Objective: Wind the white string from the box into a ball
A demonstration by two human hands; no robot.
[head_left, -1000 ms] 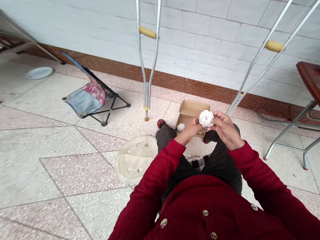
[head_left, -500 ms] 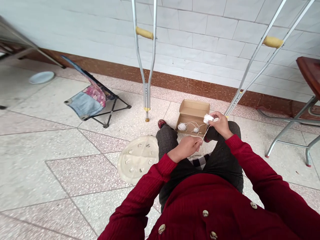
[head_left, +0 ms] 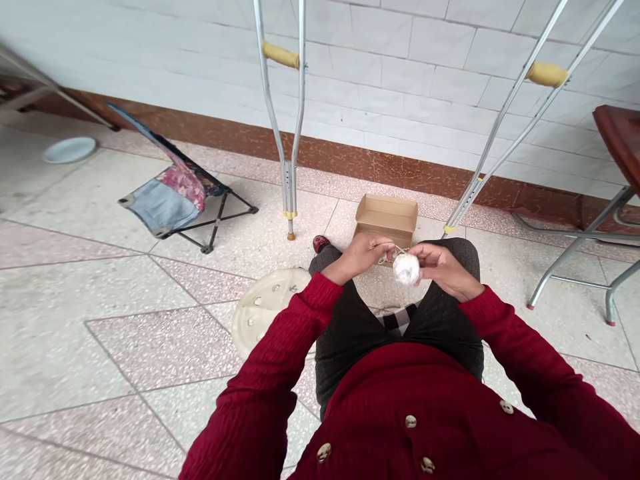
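Note:
Between my knees, my right hand (head_left: pixel 441 268) is closed on a small white ball of yarn (head_left: pixel 406 269), gripping it from its right side. My left hand (head_left: pixel 364 256) is pinched on the yarn strand (head_left: pixel 400 249), just left of the ball and a little above it. Beyond both hands an open cardboard box (head_left: pixel 386 213) rests on the floor with its lid raised toward the wall. My hands cover the front of the box, so most of what lies inside is hidden.
Two metal crutches (head_left: pixel 290 193) (head_left: pixel 470 193) lean at the tiled wall. Left of me stand a folding chair (head_left: pixel 165 197) and a round cream cover with holes (head_left: pixel 263 313) on the floor. A metal-legged stool (head_left: pixel 580 250) is at the right, a pale basin (head_left: pixel 69 150) far left.
My right hand has brought the yarn ball down and nearer to me. My left hand has moved up and slightly left with the strand, now hiding the box's front.

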